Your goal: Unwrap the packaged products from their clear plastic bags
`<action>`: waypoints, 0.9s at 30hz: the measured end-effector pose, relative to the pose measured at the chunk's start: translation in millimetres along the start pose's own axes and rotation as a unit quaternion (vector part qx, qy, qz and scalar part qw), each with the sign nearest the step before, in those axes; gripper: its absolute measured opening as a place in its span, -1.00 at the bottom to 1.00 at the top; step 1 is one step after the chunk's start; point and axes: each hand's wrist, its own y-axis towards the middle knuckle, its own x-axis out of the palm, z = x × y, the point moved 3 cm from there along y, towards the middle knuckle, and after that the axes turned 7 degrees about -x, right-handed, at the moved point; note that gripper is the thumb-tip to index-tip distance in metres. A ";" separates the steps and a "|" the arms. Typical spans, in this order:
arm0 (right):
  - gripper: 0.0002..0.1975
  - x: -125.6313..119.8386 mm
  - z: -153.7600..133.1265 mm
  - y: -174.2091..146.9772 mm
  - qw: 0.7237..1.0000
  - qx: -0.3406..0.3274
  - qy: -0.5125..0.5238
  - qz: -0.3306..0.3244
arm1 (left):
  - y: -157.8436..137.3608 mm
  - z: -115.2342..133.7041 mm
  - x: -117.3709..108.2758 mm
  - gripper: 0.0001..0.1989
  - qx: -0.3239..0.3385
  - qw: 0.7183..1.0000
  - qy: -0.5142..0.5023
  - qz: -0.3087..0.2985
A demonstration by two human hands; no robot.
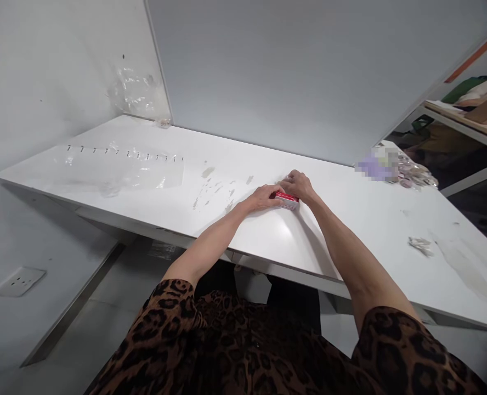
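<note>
- At the far left, low on the wall, I see a socket plate (18, 281), well apart from the work.
- Over the left part of the white counter (358, 230) lies a clear plastic sheet (145, 174), wrinkled and shiny, with a row of small dark pieces (137, 156) along its far edge; they look like screws, though they are too small to be sure.
- Next come greyish smudges (208, 172) on the white surface, just short of the person's fingers.
- The left hand (265, 197) closes on the left end of a small box (288, 204), thumb towards the near side.
- The box rests on the counter between the two hands, near the middle. I'd judge it light, thin-walled card: stiff enough along its edges, easily dented across the flat faces, a little slick if glossy. The end edges and corners seem the best hold, with only a gentle pinch. It looks oblong, red on top, whitish on the near face with small print I can't read.
- The right hand (301, 186) bends over its far right side, close to the left; its fingertips are hidden, so I can't tell whether they grip.
- Further right lie a little pale bundle (420, 246) and, beyond it, clear packets (415, 174).
</note>
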 end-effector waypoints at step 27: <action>-0.62 -190.4 172.2 -80.1 0.928 0.228 0.169 0.243 | -11.5 19.9 -8.7 -0.67 -0.110 0.990 0.074 0.047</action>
